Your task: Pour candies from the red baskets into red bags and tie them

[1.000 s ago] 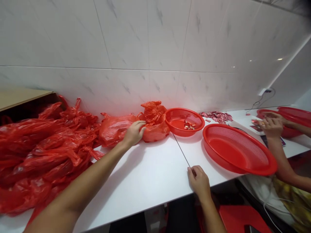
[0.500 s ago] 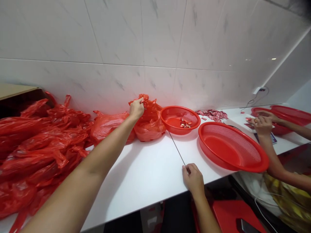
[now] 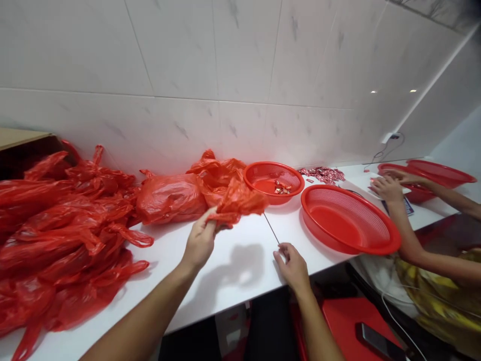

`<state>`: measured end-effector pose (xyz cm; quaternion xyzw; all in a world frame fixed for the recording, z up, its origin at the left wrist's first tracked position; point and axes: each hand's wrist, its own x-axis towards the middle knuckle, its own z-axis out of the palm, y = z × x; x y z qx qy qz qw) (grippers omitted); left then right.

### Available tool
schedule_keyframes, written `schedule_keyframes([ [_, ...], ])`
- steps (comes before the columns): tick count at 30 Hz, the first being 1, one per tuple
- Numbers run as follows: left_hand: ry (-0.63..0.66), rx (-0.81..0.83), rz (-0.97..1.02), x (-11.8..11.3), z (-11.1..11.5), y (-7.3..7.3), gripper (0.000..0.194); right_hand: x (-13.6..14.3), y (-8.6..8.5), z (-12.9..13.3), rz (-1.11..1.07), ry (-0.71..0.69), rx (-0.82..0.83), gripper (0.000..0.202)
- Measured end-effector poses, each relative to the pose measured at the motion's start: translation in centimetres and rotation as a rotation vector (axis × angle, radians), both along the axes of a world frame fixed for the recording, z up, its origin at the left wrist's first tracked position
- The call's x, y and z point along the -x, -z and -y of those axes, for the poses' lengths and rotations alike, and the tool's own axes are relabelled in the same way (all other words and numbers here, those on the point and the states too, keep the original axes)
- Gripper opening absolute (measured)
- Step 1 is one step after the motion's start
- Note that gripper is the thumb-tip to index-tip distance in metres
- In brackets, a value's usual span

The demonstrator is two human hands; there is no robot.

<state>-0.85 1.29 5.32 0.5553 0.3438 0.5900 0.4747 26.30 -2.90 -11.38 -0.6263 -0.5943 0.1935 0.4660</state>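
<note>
While the left hand pinches a red bag, the right hand — loosely open — rests at the table.

Light is soft and rather dim, with two small glints on the wall at two o'clock. The left hand and bag cast a blurry shadow toward six. Outermost at two, the corner is dark, smeared and distorted.

Thin red plastic bag, crumpled, pinched at near end by left fingers, above white table.
</note>
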Motion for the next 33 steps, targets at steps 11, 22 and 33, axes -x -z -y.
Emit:
schedule_keyframes([
  [11,0.198,0.307,-0.164,1.4,5.9,5.8,0.044,5.8,-6.4,2.9,-0.294,-0.14,-0.119,0.033],
  [22,-0.11,0.092,-0.624,7.5,3.3,6.6,0.042,1.1,-4.5,3.0,-1.033,0.199,-0.055,0.034],
  [33,0.339,-0.393,-0.881,2.5,9.4,-0.1,0.04,2.8,-6.0,4.4,-0.657,0.075,-0.105,0.047],
])
